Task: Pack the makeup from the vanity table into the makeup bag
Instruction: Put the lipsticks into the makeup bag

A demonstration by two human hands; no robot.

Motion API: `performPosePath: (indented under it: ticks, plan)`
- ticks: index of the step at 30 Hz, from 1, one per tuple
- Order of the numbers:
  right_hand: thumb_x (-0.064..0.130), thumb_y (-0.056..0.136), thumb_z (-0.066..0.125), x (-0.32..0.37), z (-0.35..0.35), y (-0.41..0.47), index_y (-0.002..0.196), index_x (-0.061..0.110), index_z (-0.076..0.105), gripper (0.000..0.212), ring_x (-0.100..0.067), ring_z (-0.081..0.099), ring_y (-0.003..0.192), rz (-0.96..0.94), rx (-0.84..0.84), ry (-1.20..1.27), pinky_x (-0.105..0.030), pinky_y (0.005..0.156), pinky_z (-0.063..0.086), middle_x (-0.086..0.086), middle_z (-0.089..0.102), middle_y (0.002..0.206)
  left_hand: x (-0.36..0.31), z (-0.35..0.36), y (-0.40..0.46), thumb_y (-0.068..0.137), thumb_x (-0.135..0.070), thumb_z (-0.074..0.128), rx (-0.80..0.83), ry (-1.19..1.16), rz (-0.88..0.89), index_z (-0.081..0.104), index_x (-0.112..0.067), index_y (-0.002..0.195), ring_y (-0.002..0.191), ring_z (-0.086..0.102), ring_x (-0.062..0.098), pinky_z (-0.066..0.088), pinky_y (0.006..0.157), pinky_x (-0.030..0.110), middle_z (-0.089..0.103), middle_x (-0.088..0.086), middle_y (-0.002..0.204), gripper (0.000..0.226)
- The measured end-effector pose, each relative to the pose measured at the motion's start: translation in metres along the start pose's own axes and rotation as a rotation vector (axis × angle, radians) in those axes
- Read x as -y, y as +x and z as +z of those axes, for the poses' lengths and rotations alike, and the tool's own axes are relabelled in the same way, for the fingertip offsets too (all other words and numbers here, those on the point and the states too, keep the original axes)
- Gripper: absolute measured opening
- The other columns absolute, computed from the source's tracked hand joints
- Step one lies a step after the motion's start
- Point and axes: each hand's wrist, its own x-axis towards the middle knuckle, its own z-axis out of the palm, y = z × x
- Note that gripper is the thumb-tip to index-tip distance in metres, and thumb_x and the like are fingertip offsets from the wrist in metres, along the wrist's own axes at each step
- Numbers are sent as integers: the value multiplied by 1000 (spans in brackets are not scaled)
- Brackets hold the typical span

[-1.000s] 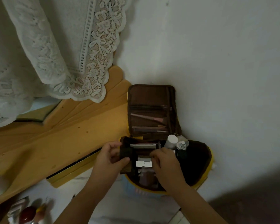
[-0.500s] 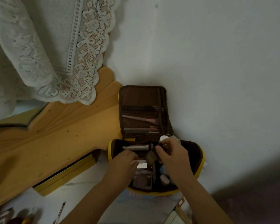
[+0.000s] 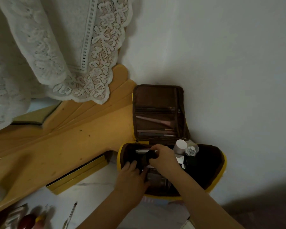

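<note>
Brown makeup bag (image 3: 218,169) — both hands now deeper inside, seemingly gripping divider.

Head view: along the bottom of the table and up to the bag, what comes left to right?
Red item → thin brush → left hand → right hand → white bottle → clear bottle → bag's yellow rim.
</note>
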Motion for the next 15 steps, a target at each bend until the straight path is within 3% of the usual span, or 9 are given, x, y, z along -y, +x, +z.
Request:
performPosePath:
  ticks: [2, 5, 9, 15]
  plan:
    - [10, 86, 61, 2, 4, 5, 123, 9, 55, 38, -22, 55, 112, -11, 49, -35, -24, 87, 44, -10, 58, 124, 2, 5, 1, 98, -44, 25, -8, 9, -8, 28, -12, 145, 140, 17, 32, 13, 114, 39, 45, 15, 140, 57]
    - [12, 85, 61, 8, 1, 13, 117, 7, 62, 32, -25, 58, 106, -93, 129, -181, -31, 89, 47, -12, 63, 116, 6, 2, 1, 95, -44, 28, -177, 2, -35, 49, -15, 134, 131, 27, 35, 25, 109, 36, 60, 17, 123, 54]
    - [12, 84, 60, 15, -1, 17, 103, 8, 67, 21, -27, 60, 93, -178, 194, -327, -27, 71, 42, -13, 66, 100, 4, 4, -1, 98, -43, 27, 3, -73, 23, 24, -12, 146, 142, 14, 30, 8, 116, 38, 38, 15, 146, 57]
    - [17, 84, 63, 20, -5, 22, 104, 5, 67, 24, -27, 61, 94, -206, 202, -342, -25, 68, 39, -15, 65, 98, 4, 2, -2, 92, -51, 9, -23, -50, 31, 25, -13, 146, 142, 14, 29, 9, 116, 37, 34, 14, 149, 67]
